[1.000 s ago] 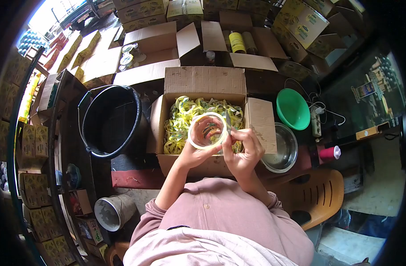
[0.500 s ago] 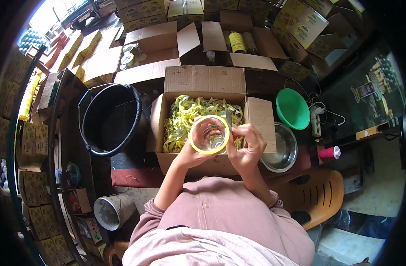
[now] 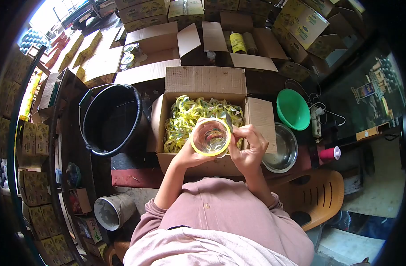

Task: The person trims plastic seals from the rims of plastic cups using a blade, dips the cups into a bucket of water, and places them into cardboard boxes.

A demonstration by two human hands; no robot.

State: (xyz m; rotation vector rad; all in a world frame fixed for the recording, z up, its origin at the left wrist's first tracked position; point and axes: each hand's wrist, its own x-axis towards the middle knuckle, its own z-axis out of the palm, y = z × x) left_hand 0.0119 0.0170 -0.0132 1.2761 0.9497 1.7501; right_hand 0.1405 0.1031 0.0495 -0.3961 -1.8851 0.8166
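Note:
My left hand (image 3: pixel 188 154) is wrapped round a clear plastic cup (image 3: pixel 212 152) with a yellow rim, its open mouth tilted up toward me. Closed fingers of my right hand (image 3: pixel 249 148) grip a small knife (image 3: pixel 229 120), whose grey blade points up and away beside the cup's right rim. The handle is mostly hidden in the fingers. Whether the blade touches the rim, I cannot tell. Both hands are over the near side of an open cardboard box (image 3: pixel 205 80), which is full of curled yellow and clear plastic strips (image 3: pixel 189 111).
Left of the box stands a black bucket (image 3: pixel 88 128). At right are a metal bowl (image 3: pixel 293 153), a green basin (image 3: pixel 293 108), a power strip (image 3: pixel 316 124) and a pink thread spool (image 3: pixel 328 154). Beyond, another open box (image 3: pixel 158 33) holds lidded cups. An orange chair (image 3: pixel 318 195) stands near me.
The cup and both hands have shifted very slightly down and to the right. The grip of each hand looks the same.

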